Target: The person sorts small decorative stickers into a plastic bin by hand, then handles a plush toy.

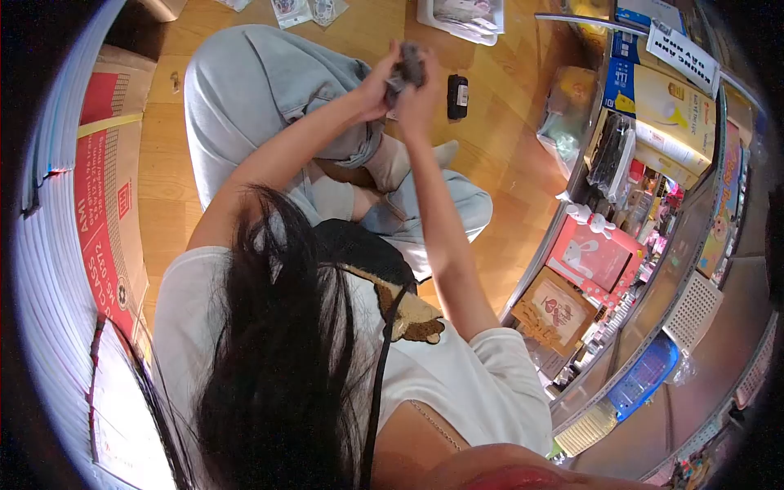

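Observation:
My left hand and my right hand are raised together in front of my bent legs. Between them is a small dark grey bundle, blurred and partly covered by the fingers; its kind cannot be made out. Both hands are closed around it, the left from its left side and the right from its right side. On the wooden floor just right of my right hand lies a small black packet with a white label.
A white plastic bin with packets stands on the floor ahead. Clear packets lie at the top. Shelves with boxes, including a pink rabbit box, line the right. A red-and-brown carton and stacked paper stand left.

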